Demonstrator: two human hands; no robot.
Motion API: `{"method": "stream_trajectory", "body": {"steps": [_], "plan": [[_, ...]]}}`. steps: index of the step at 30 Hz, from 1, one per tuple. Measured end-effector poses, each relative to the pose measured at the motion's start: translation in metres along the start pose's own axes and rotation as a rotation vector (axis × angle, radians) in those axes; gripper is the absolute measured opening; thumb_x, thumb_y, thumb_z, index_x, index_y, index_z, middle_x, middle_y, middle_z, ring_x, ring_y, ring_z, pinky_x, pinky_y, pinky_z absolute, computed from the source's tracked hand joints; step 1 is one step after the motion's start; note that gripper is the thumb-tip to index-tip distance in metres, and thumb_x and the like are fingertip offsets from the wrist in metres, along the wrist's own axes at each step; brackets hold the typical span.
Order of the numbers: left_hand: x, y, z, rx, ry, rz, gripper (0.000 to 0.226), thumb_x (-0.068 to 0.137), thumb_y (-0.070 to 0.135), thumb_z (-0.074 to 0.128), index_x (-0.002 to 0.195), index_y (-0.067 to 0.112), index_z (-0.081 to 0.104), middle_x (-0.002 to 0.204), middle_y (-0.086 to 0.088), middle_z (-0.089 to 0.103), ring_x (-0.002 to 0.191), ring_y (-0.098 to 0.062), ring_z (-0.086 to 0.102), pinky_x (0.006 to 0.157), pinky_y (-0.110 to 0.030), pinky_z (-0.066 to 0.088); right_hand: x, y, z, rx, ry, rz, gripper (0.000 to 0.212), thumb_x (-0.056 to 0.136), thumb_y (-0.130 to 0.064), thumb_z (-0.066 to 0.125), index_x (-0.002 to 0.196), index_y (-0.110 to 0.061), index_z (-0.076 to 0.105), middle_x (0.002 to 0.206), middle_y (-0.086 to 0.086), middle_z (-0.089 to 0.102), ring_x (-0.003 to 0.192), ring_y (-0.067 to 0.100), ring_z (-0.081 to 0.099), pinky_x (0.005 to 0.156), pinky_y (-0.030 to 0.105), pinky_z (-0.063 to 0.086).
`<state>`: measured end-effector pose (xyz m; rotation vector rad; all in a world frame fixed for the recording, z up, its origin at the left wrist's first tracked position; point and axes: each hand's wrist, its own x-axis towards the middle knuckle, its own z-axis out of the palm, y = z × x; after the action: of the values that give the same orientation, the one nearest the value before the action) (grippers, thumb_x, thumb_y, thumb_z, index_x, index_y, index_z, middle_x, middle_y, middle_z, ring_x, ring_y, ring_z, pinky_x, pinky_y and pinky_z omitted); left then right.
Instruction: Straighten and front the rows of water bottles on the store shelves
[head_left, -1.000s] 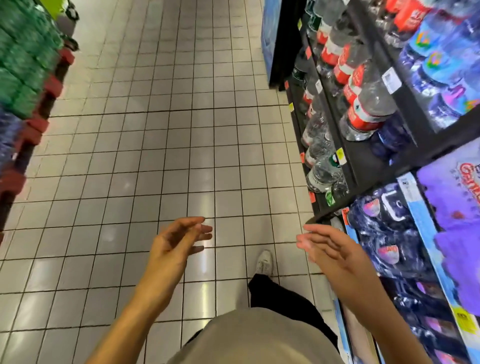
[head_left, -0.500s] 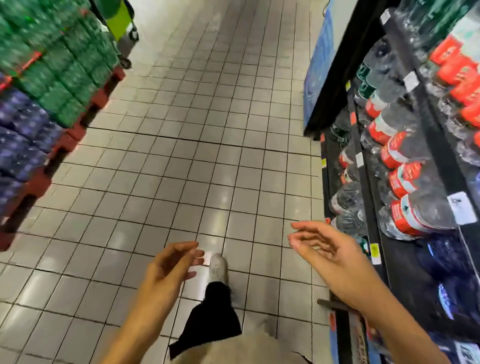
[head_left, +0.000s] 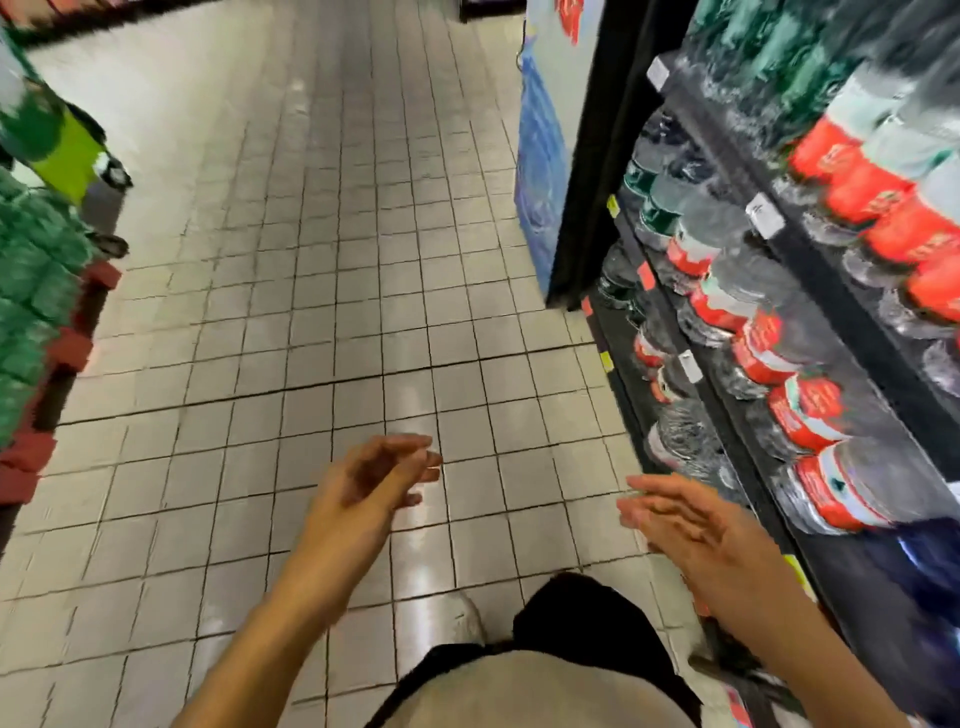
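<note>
Along the right side of the aisle we see black metal store shelves stocked with rows of clear plastic water bottles with red-and-white labels, lying with their bases toward the aisle; farther along and higher up stand bottles with dark green labels. Motion blur smears every label, so we cannot read a brand name or any print, and the small white price tags and yellow tags on the shelf edges are just as unreadable. Beyond the shelves a blue printed end panel juts toward the aisle beside a black upright post. Our left hand hangs over the floor with fingers relaxed and slightly spread, holding nothing. Our right hand is also free, fingers extended, just beside the front edge of the lower shelf and near the closest red-labelled bottle, but we cannot tell whether it touches anything. The grey tiled floor runs wide and open between the shelves and the stacked green shrink-wrapped packs on red pallets at the left edge. A lime-green cart-like object stands farther up on the left. Below us, a white shoe and dark trouser leg sit close to the shelf base.
</note>
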<state>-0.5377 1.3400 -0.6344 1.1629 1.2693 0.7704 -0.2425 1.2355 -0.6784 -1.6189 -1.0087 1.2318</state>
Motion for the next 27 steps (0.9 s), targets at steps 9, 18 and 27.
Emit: {"method": "stream_trajectory", "body": {"steps": [9,18,27], "plan": [[0.169,0.061,0.063,0.138,-0.261,0.033,0.022,0.088,0.038,0.061,0.105,0.028,0.072,0.106,0.001,0.075,0.101,-0.013,0.07,0.087,-0.037,0.052,0.101,-0.002,-0.041,0.161,0.295,0.035,0.034,0.081,-0.046,0.076,0.112,-0.034,0.068,0.105,-0.003,0.073,0.101,0.013,0.07,0.08,0.023,0.056],[0.319,0.091,0.136,0.112,-0.25,-0.058,0.017,0.094,0.027,0.059,0.102,0.024,0.074,0.104,-0.006,0.075,0.102,-0.02,0.07,0.088,-0.041,0.052,0.245,-0.039,-0.13,0.211,0.299,0.028,0.024,0.085,-0.027,0.074,0.109,-0.031,0.07,0.103,0.0,0.074,0.101,0.015,0.07,0.083,0.024,0.056],[0.417,0.131,0.163,0.056,-0.185,-0.048,0.019,0.093,0.025,0.06,0.105,0.017,0.072,0.102,-0.005,0.075,0.099,-0.019,0.071,0.089,-0.042,0.053,0.374,-0.106,-0.175,0.071,0.204,-0.031,0.024,0.087,-0.014,0.073,0.109,-0.025,0.069,0.1,-0.004,0.074,0.094,0.01,0.069,0.084,0.013,0.05]]}}
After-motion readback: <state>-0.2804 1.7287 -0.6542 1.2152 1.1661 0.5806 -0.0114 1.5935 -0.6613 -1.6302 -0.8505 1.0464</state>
